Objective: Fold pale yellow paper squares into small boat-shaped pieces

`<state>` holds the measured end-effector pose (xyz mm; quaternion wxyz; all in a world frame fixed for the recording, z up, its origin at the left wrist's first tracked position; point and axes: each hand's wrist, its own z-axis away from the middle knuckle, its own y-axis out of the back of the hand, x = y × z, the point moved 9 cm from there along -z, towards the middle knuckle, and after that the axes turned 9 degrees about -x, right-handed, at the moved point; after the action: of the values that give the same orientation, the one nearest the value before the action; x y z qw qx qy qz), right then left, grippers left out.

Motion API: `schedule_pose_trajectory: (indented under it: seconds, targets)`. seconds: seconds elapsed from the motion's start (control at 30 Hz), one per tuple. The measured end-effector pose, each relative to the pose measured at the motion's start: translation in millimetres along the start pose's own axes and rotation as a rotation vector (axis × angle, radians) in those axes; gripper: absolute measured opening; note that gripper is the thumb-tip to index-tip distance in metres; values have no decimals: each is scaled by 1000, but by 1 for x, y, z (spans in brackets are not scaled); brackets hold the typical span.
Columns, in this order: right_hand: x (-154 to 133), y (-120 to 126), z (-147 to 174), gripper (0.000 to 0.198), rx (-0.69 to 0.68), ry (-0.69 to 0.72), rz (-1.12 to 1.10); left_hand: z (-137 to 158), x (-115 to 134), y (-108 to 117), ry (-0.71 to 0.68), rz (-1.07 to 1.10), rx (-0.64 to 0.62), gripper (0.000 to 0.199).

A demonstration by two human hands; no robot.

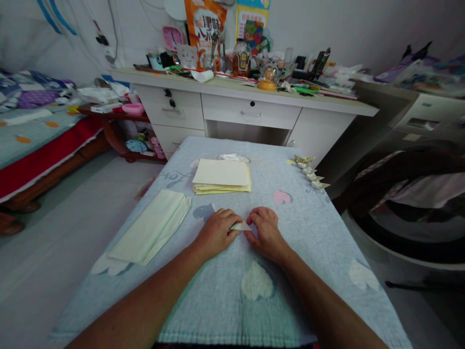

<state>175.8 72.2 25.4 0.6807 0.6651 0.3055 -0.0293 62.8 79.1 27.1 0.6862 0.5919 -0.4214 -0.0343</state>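
A small folded piece of pale paper [242, 226], pointed at its right end, is held between my two hands above the cloth. My left hand [220, 230] pinches its left part between thumb and curled fingers, which cover much of it. At the pointed end, my right hand [267, 231] has its thumb and bent forefinger closed around the tip. Beyond the hands lies a stack of cream and yellow paper sheets [221, 172]. To the left is a longer folded pale green paper [150, 228]. Several small folded paper pieces [308, 172] stand in a row at the far right.
A light blue patterned cloth [301, 271] covers the table. Behind it stands a white desk [250, 109] crowded with a jar [241, 58], a pink clock [172, 38] and packets. A bed [39, 131] is at left, and a front-loading washing machine [417, 145] at right.
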Motion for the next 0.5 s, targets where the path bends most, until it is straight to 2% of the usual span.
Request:
schedule_pose_trajectory:
  seconds: [0.2,0.43,0.5]
  targets:
    - [-3,7,-2,15,56,27,-105,1,1,3,10,103,39,21]
    - [-12,24,2,12,146,125,-315,2,-10,7,112,537,150,22]
    - [-11,24,3,12,151,131,-371,2,-11,7,115,600,173,22]
